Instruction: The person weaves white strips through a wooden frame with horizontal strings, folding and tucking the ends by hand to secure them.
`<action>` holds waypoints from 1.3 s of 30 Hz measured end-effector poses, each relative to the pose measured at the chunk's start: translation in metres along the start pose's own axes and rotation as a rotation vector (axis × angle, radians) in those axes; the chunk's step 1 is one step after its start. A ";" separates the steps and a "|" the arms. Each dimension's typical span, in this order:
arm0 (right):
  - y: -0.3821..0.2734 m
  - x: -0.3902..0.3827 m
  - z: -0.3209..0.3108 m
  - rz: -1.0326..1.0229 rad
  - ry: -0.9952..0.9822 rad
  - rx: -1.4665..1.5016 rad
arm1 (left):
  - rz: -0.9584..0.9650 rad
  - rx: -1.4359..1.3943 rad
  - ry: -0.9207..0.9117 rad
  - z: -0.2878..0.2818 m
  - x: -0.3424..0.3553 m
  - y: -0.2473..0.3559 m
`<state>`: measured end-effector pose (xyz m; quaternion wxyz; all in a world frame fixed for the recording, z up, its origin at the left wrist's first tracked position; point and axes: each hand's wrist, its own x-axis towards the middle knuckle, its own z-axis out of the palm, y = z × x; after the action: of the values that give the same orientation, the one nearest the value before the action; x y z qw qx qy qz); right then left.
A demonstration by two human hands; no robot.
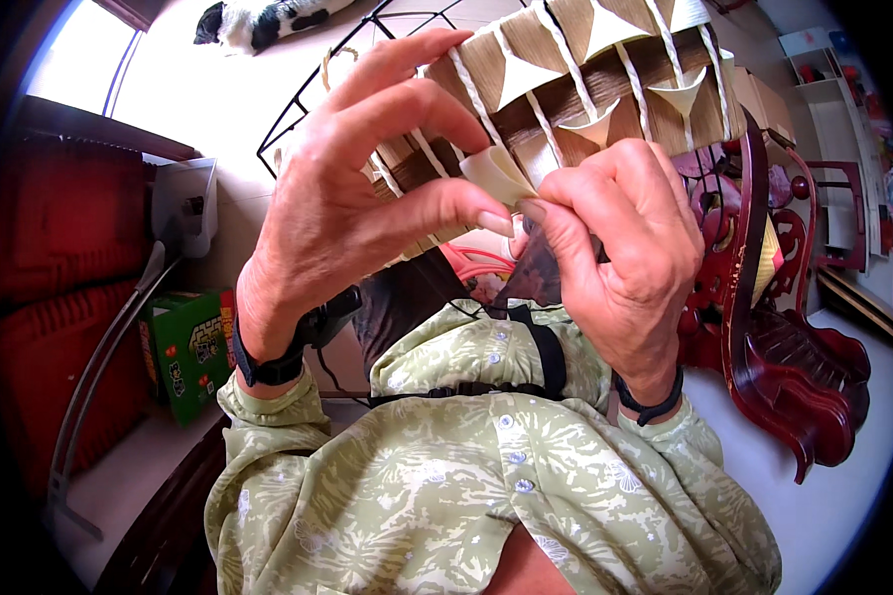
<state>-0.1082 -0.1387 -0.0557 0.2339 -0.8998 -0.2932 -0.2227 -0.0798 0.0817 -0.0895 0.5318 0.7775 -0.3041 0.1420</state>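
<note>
The right hand's [630, 238] fingers pinch a folded cream strip [496, 177] at the near edge of a cord-bound panel [605, 81]; the left hand [332, 188] curves round the fold, its grip indeterminable. A slackened pinch could let the fold spring open.

At the centre of the frame you have a matt, smooth, papery cream strip [498, 177], below a panel [605, 79] of rough, fibrous brown slats bound with matt, twisted white cords [567, 59]. Your shirt [397, 486] is soft matt cloth with shiny buttons [517, 458]; at right, the chair [794, 397] looks like glossy lacquered wood, and at left the bin [196, 203] like smooth translucent plastic.
</note>
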 end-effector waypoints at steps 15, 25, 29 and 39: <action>0.007 -0.007 0.009 -0.087 0.101 0.021 | 0.084 0.119 0.043 0.012 0.001 0.006; 0.003 -0.029 0.034 -0.197 0.235 -0.020 | 0.120 0.206 0.012 0.002 -0.008 -0.006; 0.003 -0.037 0.033 -0.115 0.265 0.025 | 0.084 0.183 0.066 0.004 -0.012 -0.004; 0.006 -0.038 0.026 -0.113 0.234 0.058 | 0.064 0.148 0.100 0.007 -0.016 -0.002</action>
<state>-0.1249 -0.1449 -0.0987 0.2796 -0.8426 -0.3204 -0.3305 -0.0918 0.0810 -0.1025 0.4827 0.7965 -0.2906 0.2194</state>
